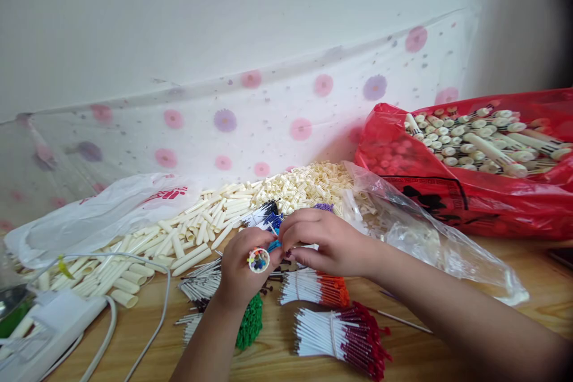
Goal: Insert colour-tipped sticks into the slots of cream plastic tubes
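Glossy red plastic bag (510, 206), smooth wooden tabletop (276, 359)

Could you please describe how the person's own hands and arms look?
The left hand and right hand are bare, with no gloves or rings visible. The left forearm and right forearm show no sleeve, watch, bracelet or markings as far as the picture reaches.

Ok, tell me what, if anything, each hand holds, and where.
The left hand holds a cream tube around its side, near the open end. Right hand: cannot be told.
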The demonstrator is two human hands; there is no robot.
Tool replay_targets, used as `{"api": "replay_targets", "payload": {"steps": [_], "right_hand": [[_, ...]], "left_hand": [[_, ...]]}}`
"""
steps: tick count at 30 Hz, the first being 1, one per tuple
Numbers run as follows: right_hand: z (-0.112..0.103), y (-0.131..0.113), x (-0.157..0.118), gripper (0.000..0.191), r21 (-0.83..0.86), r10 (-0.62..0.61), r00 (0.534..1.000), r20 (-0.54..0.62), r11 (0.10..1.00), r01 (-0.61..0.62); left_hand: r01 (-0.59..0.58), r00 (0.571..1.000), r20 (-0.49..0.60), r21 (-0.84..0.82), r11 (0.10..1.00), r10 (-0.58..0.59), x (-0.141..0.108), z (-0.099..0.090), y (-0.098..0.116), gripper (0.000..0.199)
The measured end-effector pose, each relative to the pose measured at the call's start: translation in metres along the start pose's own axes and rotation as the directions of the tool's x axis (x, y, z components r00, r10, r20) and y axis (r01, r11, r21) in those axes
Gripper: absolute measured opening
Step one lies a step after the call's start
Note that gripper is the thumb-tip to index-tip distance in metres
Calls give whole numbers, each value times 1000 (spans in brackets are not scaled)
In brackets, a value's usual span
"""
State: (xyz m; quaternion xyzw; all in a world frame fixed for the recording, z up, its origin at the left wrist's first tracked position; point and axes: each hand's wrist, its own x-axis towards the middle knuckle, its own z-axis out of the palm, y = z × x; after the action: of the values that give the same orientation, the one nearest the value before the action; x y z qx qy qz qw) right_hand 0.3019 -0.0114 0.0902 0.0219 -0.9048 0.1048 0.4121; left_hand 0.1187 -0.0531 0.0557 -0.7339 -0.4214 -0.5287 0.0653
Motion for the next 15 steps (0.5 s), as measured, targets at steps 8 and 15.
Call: {"api": "replay_targets", "payload": {"steps": [8,15], "right_hand": [[-2,-5,1,7,40,74,983,-168,997,-68],[-28,-42,2,8,236,176,859,-481,970,-66]], "left_hand": [[-173,985,5,99,980,174,1,-2,-2,9],[-1,999,50,21,1000,0,2,0,3,22]]}}
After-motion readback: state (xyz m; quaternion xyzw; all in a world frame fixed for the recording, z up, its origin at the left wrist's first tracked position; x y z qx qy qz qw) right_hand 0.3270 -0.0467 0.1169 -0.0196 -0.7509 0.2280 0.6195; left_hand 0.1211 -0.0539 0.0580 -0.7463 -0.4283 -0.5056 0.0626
